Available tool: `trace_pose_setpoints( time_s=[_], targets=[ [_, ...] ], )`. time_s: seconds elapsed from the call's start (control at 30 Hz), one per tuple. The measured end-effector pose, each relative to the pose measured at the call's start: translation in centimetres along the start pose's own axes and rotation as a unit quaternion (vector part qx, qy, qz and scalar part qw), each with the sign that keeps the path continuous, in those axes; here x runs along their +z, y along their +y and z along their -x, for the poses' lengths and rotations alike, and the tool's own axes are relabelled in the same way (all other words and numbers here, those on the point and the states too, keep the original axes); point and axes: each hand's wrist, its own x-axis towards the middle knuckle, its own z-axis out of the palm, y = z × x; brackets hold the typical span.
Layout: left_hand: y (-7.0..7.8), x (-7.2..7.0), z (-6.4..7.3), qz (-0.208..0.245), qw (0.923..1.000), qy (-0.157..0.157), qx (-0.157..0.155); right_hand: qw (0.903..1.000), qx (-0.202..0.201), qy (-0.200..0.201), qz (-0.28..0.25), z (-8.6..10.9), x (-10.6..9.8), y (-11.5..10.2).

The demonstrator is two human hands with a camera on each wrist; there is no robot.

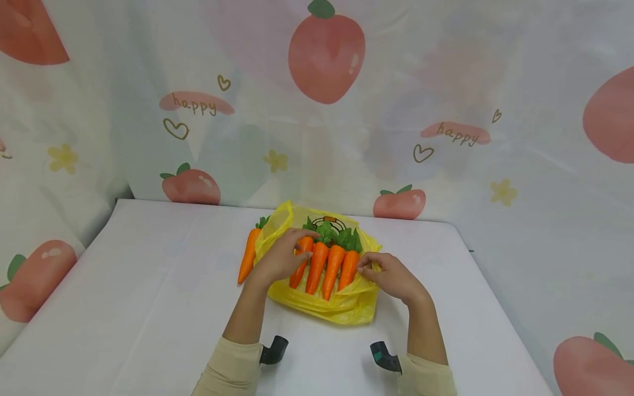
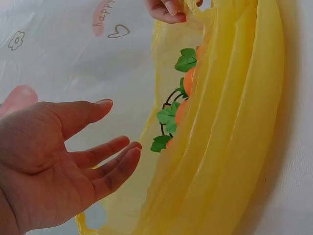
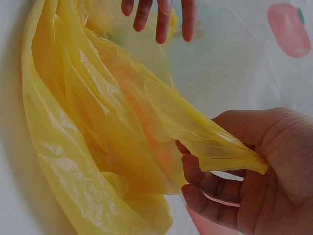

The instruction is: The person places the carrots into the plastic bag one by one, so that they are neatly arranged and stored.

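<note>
A yellow plastic bag (image 1: pixel 317 311) lies with its mouth spread, and several orange carrots (image 1: pixel 317 269) with green leaves rest side by side in it. My left hand (image 1: pixel 284 256) hovers over the leftmost of these carrots, fingers apart and nothing between them; in the left wrist view the same hand (image 2: pixel 54 166) has its palm turned up toward that camera. At the bag's right edge, my right hand (image 1: pixel 391 275) grips a fold of yellow plastic, seen closely in the right wrist view, where the fold runs between thumb and fingers of the hand (image 3: pixel 259 176).
One more carrot (image 1: pixel 250 253) lies on the white table (image 1: pixel 163 291), just left of the bag. Dark curved wrist pieces (image 1: pixel 274 351) stick out from both sleeves. A fruit-patterned cloth backdrop (image 1: pixel 247 132) rises behind the table.
</note>
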Motion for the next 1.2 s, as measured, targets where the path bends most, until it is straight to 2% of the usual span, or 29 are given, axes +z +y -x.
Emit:
trace_pose_setpoints(
  time_s=[0.43,0.77,1.2],
  targets=[
    [1.3,-0.6,0.8,0.013,0.9997,0.018,0.012,1.0000,-0.005,-0.001,0.000,-0.1,0.1,0.1],
    [1.5,-0.9,1.0,0.031,0.9992,0.022,0.013,0.9999,-0.009,-0.004,-0.001,0.0,0.0,0.0],
    [2.4,-2.3,1.9,0.034,0.9988,0.028,0.021,1.0000,-0.002,-0.005,0.004,-0.1,0.2,-0.1]
  ],
)
